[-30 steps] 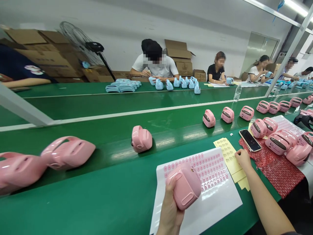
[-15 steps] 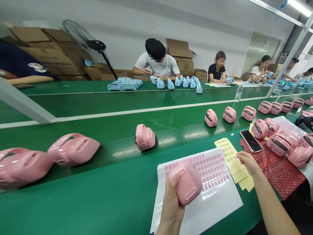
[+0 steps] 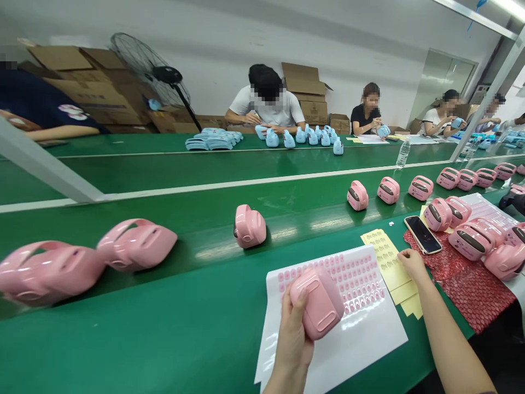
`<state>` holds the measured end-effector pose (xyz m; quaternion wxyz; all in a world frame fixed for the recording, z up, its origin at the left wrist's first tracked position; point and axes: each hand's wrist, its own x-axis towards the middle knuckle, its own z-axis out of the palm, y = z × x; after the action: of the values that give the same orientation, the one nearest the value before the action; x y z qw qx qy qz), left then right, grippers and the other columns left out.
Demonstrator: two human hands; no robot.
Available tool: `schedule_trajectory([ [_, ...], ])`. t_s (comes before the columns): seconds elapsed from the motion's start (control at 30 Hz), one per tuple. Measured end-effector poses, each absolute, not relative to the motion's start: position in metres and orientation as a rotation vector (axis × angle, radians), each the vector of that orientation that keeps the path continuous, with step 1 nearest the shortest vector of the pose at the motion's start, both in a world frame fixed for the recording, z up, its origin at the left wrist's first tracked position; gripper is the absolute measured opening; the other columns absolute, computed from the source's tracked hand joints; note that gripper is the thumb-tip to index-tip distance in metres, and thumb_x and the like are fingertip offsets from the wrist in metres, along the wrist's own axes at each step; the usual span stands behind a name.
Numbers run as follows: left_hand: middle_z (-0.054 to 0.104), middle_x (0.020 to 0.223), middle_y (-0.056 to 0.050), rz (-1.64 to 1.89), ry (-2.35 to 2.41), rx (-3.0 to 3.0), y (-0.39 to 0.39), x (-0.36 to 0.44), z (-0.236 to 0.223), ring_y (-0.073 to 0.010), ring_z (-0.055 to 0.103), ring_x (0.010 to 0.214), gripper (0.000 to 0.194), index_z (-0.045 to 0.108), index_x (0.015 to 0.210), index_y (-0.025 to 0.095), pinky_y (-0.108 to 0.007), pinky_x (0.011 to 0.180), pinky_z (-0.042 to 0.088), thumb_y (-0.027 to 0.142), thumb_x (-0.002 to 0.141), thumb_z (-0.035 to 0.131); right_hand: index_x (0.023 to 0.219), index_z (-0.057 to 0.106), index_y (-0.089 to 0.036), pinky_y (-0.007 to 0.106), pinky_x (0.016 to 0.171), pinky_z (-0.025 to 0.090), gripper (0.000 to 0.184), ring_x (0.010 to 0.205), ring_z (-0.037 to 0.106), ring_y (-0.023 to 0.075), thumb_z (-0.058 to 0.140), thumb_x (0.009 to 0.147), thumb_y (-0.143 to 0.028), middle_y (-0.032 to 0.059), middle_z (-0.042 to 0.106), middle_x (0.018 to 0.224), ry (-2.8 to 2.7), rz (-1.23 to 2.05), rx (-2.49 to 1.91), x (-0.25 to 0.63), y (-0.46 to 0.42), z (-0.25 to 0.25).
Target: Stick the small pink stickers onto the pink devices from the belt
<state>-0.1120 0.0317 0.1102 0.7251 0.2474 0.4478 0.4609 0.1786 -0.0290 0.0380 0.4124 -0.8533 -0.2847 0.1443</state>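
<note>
My left hand (image 3: 293, 328) is wrapped round a pink rounded plastic device (image 3: 319, 306), its flat ribbed side turned toward me. The device is held above a white sheet of pink stickers (image 3: 361, 339) and covers part of its rows. At the right edge of a yellow sticker sheet (image 3: 379, 251), my right hand (image 3: 411, 264) has its thumb and index finger pinched together. What lies between those fingertips is too small to make out. More yellow sheets (image 3: 410, 306) lie partly under that one.
Pink devices with handles (image 3: 249, 227) line the green belt, with several more (image 3: 471, 238) at right. A phone (image 3: 423, 235) lies by red textured material (image 3: 471, 290). Across the belt, co-workers handle blue devices (image 3: 272, 138) near a water bottle (image 3: 403, 153). A white post (image 3: 49, 161) stands left.
The view has shifted slightly. The pink devices on the left sit further right in view. My left hand still holds its device, and my right hand stays pinched by the yellow sheet.
</note>
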Motion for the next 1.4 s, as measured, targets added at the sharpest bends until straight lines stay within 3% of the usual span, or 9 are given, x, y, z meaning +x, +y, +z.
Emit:
schedule_trajectory([
  [0.27, 0.059, 0.098, 0.000, 1.032, 0.976, 0.559, 0.034, -0.116, 0.111, -0.0163, 0.058, 0.081, 0.053, 0.059, 0.105, 0.025, -0.024, 0.066, 0.049, 0.046, 0.059, 0.073, 0.051, 0.047, -0.022, 0.030, 0.068, 0.040, 0.009, 0.068, 0.053, 0.0190, 0.053, 0.058, -0.023, 0.0031, 0.052, 0.068, -0.636, 0.350, -2.112, 0.165, -0.027, 0.036],
  [0.57, 0.058, 0.099, -0.002, 1.045, 0.982, 0.557, 0.034, -0.116, 0.114, -0.0186, 0.058, 0.082, 0.054, 0.058, 0.102, 0.023, -0.028, 0.069, 0.050, 0.047, 0.057, 0.073, 0.056, 0.051, -0.019, 0.025, 0.049, 0.036, 0.028, 0.049, 0.040, 0.0100, 0.058, 0.054, -0.046, -0.0026, 0.046, 0.054, -0.618, 0.759, -1.783, 0.152, -0.046, 0.065],
  [0.9, 0.058, 0.100, -0.003, 1.116, 0.972, 0.575, 0.030, -0.105, 0.107, -0.0190, 0.057, 0.085, 0.055, 0.056, 0.100, 0.024, -0.028, 0.070, 0.048, 0.051, 0.055, 0.074, 0.058, 0.055, -0.019, 0.025, 0.056, 0.034, 0.031, 0.056, 0.040, 0.0101, 0.072, 0.054, -0.044, -0.0035, 0.047, 0.058, -0.810, 1.150, -1.326, 0.043, -0.017, 0.133],
  [1.4, 0.057, 0.105, -0.006, 1.154, 0.960, 0.520, 0.026, -0.103, 0.107, -0.0242, 0.058, 0.096, 0.064, 0.050, 0.106, 0.025, -0.032, 0.076, 0.049, 0.050, 0.053, 0.075, 0.057, 0.058, -0.018, 0.028, 0.063, 0.038, 0.023, 0.063, 0.048, 0.0132, 0.072, 0.056, -0.035, -0.0028, 0.053, 0.061, -0.861, 1.108, -1.427, 0.011, 0.000, 0.121],
])
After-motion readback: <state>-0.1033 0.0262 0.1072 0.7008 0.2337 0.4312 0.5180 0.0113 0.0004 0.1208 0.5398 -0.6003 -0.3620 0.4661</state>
